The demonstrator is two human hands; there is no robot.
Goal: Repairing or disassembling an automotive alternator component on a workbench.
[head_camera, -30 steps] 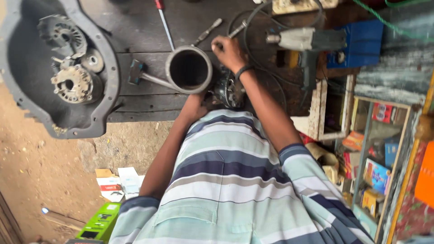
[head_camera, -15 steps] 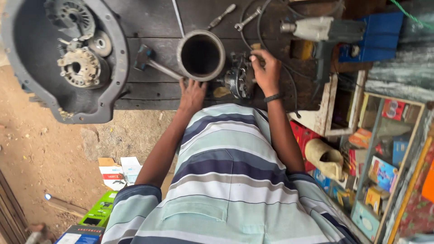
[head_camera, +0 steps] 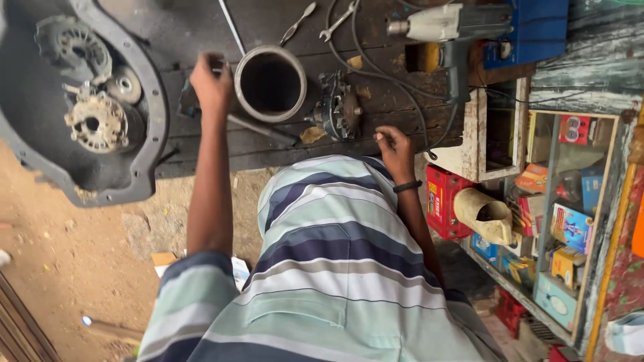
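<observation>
On bench, left hand grips hammer, beside cylinder

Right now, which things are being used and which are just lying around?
In use:
left hand gripping the hammer
metal cylinder
small motor part
right hand beside it

Lying about:
drill
two spanners
grey housing
cardboard boxes

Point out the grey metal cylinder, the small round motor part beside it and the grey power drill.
grey metal cylinder [head_camera: 249, 100]: head view, left rim.
small round motor part [head_camera: 335, 110]: head view, its middle.
grey power drill [head_camera: 446, 25]: head view, its body.
</observation>
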